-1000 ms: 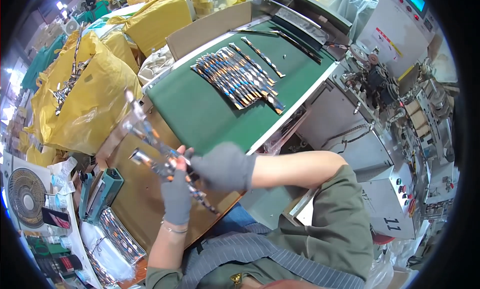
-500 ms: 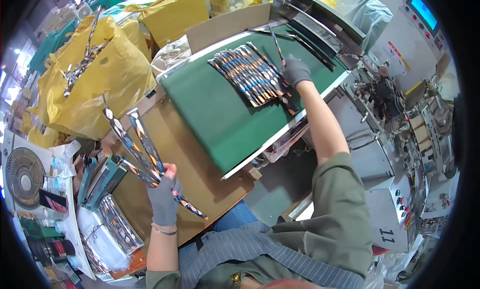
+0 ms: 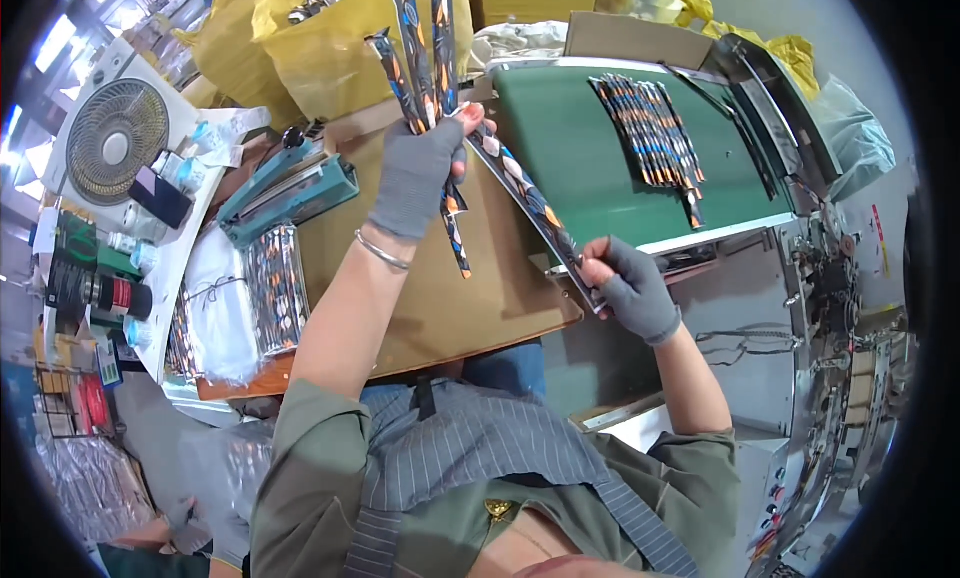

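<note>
My left hand [image 3: 420,173], in a grey glove with bare fingertips, is closed round several long, flat patterned strips [image 3: 445,43] in black, orange, white and blue. They fan upward, and shorter ends stick out below the fist. One more patterned strip [image 3: 530,203] runs slantwise from the left hand to my right hand [image 3: 640,293]. There, thumb and fingers pinch its lower end. Both hands are above the brown board [image 3: 420,318], the right one near its corner. On the green belt [image 3: 550,118] lies a neat row of similar strips [image 3: 650,133], one jutting out toward me.
To the left stand a teal metal device [image 3: 290,193], a stack of strips [image 3: 280,288], a white plastic bag [image 3: 220,308] and a fan [image 3: 115,133]. Yellow bags [image 3: 340,53] lie behind. Machinery [image 3: 840,308] lines the right. Another person's hand [image 3: 185,513] shows at lower left.
The view has swung left. My right hand has left the far part of the belt and now pinches a strip's end near the board. My left hand still holds its strips, now pointing more upright.
</note>
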A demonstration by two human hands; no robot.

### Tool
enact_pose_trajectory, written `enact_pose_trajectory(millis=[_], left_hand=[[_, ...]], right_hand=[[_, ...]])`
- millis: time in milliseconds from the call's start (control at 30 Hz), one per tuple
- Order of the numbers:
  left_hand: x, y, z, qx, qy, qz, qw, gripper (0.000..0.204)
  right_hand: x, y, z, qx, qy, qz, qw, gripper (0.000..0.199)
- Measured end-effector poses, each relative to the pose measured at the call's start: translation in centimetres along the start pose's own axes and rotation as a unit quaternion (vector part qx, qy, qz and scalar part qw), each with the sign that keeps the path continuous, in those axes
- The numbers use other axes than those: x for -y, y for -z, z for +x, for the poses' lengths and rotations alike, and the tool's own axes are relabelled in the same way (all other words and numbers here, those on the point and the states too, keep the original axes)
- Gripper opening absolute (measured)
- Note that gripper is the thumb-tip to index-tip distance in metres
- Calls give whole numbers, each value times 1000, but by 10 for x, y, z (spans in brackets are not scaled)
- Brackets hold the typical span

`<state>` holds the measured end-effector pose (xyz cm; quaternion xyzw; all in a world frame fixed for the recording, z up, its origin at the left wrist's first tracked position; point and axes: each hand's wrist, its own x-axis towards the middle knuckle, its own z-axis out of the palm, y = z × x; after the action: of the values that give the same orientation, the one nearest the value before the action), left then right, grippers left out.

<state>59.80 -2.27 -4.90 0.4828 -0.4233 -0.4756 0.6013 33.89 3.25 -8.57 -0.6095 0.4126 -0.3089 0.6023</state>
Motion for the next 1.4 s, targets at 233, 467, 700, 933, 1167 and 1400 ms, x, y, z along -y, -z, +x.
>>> enact_pose_trajectory(millis=[233, 467, 700, 933, 1167, 1400], left_hand=[[-16, 7, -28, -17, -29, 10, 999, 18], [-5, 11, -2, -45, -47, 1, 998, 17], [19, -15, 11, 13, 53, -14, 998, 32], [118, 8, -130, 73, 413, -224, 880, 28], [107, 0, -147, 8, 420, -189, 888, 21], [79, -27, -65, -71, 229, -116, 964, 17]], right_hand=[[-9, -11, -17, 3, -61, 21, 998, 29], [9, 1, -8, 45, -26, -11, 999, 32], [-49, 174, 67, -338, 8, -460, 821, 35], [-136, 425, 72, -573, -169, -558, 576, 65], [-125, 418, 92, -460, -205, -640, 580, 26], [-25, 228, 41, -398, 144, -207, 882, 20]])
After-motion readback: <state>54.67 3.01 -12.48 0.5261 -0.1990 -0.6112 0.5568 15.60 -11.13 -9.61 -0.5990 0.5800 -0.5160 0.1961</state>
